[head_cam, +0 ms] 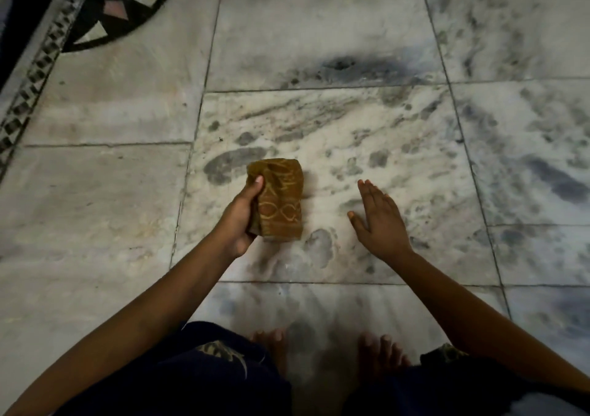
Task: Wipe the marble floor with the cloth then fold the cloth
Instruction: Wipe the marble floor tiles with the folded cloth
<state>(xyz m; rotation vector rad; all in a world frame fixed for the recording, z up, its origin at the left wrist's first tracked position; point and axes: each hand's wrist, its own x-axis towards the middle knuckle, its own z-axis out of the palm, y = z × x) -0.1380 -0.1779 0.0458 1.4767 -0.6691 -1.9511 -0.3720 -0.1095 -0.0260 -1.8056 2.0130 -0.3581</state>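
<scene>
The folded brown patterned cloth [278,199] lies on the grey-veined marble floor [351,134], with the left hand [240,220] at its left side. The right hand [380,222] is to its right, apart. The bare feet [380,353] are nearer the person, and the patterned black-and-white tile border [38,67] is far left.

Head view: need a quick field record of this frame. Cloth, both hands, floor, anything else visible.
cloth: brown cloth with pale pattern, bunched into a compact folded bundle
left hand: left hand grips the cloth's left edge, thumb on top
right hand: right hand fingers straight, palm down, apart from the cloth; floor contact unclear
floor: marble floor, grey-veined tiles, dark smudge on far tile
border: patterned inlay border at far left
feet: bare feet at bottom edge
</scene>
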